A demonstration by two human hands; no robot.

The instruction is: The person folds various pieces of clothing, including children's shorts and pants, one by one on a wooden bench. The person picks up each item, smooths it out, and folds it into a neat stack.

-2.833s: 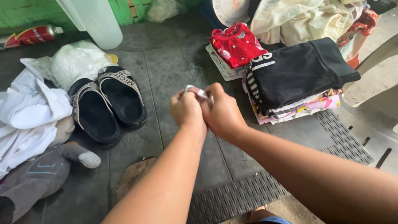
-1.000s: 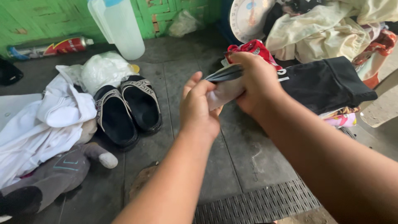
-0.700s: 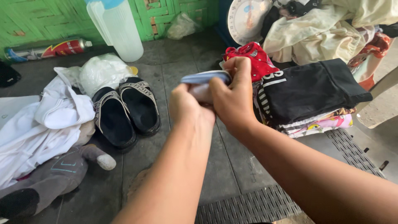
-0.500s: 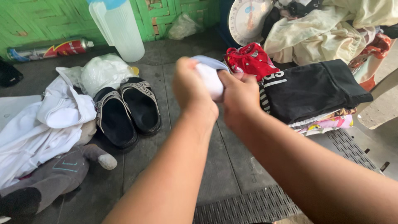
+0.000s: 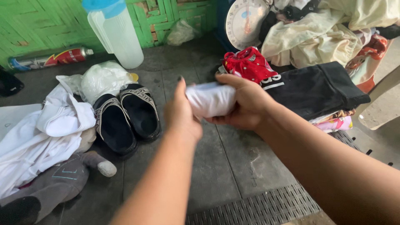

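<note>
Both hands are up over the grey floor (image 5: 233,162). The right hand (image 5: 246,104) is closed around a small rolled white cloth (image 5: 210,100), holding it in the air. The left hand (image 5: 181,114) is blurry; its fingers touch the left end of the cloth, and I cannot tell if it is gripping. Below on the left sit black sandals (image 5: 127,116) beside a white shirt (image 5: 37,137). On the right lies a folded black garment (image 5: 316,89) with a red cloth (image 5: 248,64) near it.
</note>
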